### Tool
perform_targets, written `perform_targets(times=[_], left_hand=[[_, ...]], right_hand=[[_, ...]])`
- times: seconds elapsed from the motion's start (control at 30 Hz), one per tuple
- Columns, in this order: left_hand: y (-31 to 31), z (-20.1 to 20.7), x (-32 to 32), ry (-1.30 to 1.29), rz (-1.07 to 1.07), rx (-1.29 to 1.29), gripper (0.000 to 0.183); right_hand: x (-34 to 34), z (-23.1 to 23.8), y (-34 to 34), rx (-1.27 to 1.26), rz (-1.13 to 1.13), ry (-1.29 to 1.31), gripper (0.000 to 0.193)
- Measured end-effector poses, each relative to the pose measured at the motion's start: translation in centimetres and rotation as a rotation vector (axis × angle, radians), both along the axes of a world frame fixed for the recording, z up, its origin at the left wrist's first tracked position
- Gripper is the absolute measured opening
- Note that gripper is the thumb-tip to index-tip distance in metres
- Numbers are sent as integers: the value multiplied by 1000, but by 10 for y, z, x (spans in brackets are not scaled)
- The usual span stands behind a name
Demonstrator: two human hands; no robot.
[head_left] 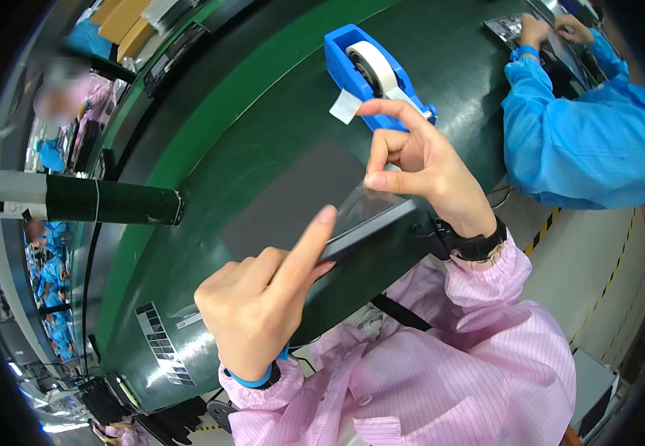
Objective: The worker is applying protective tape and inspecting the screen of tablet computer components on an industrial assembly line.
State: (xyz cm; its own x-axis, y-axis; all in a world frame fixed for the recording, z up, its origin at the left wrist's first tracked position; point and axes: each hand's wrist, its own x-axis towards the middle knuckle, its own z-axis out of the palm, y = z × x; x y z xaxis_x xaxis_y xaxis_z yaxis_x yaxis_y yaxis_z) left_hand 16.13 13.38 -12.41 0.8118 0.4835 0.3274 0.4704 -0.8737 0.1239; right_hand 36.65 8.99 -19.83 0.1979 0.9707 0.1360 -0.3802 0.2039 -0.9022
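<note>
My left hand (pixel 263 301) holds the near end of a flat dark panel (pixel 363 219), its forefinger stretched along the panel's edge. My right hand (pixel 415 160) is over the panel's far end, thumb and middle finger pinching a clear film on it. A small piece of white tape (pixel 345 106) sticks to the raised right forefinger. Just behind the right hand stands a blue tape dispenser (pixel 371 63) with a white roll. Both arms wear pink striped sleeves, the right wrist a black strap, the left a blue band.
A green belt (pixel 263 111) runs under the hands, with a grey mat (pixel 293 197) on it. A person in a blue coat (pixel 582 141) works at the upper right. A dark green bar (pixel 107 201) juts in from the left. More people sit far left.
</note>
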Motion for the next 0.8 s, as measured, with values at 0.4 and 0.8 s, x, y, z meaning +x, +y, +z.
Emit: perform_targets(times=[0.4, 0.8], left_hand=[[2, -4, -2, -77, 12, 53, 34], [2, -5, -3, -54, 26, 46, 32]], right_hand=[[6, 5, -26, 126, -422, -96, 14], [-6, 25, -34, 215, -286, -534, 15]])
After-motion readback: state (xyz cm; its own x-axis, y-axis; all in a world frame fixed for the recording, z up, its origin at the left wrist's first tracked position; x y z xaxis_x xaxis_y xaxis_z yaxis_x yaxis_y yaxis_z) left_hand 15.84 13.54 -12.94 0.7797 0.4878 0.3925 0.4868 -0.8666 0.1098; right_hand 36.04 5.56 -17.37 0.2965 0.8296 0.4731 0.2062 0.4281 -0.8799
